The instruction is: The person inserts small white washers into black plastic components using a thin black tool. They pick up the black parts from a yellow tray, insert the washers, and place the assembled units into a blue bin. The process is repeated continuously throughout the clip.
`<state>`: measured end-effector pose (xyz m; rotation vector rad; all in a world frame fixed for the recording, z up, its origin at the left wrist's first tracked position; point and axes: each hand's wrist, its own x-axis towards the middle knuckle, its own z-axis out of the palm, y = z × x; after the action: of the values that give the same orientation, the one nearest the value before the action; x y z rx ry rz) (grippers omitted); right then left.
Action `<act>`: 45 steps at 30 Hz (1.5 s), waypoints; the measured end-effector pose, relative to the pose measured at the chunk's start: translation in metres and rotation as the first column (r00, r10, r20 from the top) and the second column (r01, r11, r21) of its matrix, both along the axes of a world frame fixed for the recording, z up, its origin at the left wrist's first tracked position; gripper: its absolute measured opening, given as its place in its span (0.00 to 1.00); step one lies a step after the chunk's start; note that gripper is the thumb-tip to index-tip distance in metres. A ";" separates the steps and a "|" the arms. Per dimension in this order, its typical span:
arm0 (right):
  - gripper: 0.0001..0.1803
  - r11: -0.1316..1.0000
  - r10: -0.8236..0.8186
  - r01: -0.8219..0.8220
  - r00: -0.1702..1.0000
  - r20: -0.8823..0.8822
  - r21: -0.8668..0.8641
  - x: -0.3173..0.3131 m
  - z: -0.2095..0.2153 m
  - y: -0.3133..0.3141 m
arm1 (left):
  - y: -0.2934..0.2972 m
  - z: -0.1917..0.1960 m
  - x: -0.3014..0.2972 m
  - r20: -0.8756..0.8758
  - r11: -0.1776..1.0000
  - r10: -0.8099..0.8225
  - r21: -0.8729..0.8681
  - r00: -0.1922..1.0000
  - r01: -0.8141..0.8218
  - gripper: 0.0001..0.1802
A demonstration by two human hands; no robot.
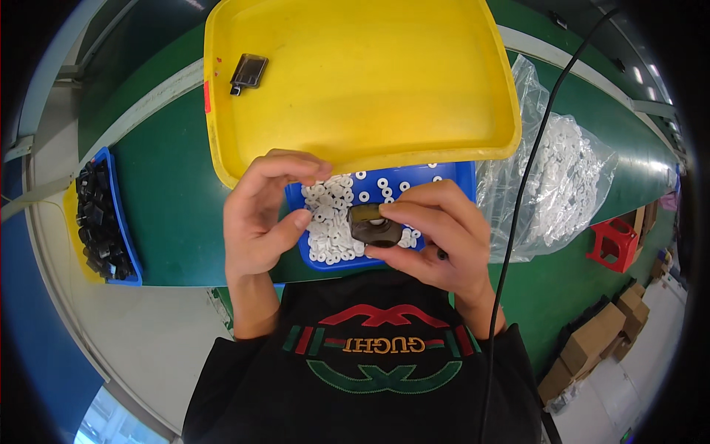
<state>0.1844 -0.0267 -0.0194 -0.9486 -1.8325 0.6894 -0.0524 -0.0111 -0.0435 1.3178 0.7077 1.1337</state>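
One dark case [375,232] pinched in right hand [457,240] (left hand [254,214] near, apart).

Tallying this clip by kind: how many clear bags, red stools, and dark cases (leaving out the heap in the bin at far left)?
Clear bag: 1
Red stool: 1
Dark cases: 2, one in the right hand, one in the yellow tray
Total: 4

Centre brightly lit, shadows soft. Sheen on glossy green tabletop [632,166], three o'clock; glints on clear crinkled plastic bag [566,174]. Bright bluish patch [115,418], eight o'clock. Straight edges bow toward black rim.
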 end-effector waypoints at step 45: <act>0.25 0.999 0.002 -0.001 1.000 -0.030 0.044 -0.004 -0.008 -0.004 | -0.006 0.009 0.009 -0.215 0.999 -0.023 0.022 0.976 0.028 0.23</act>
<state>0.1805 -0.0302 -0.0272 -0.9033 -1.8156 0.6579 -0.0438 -0.0169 -0.0345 1.4814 0.8335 0.9909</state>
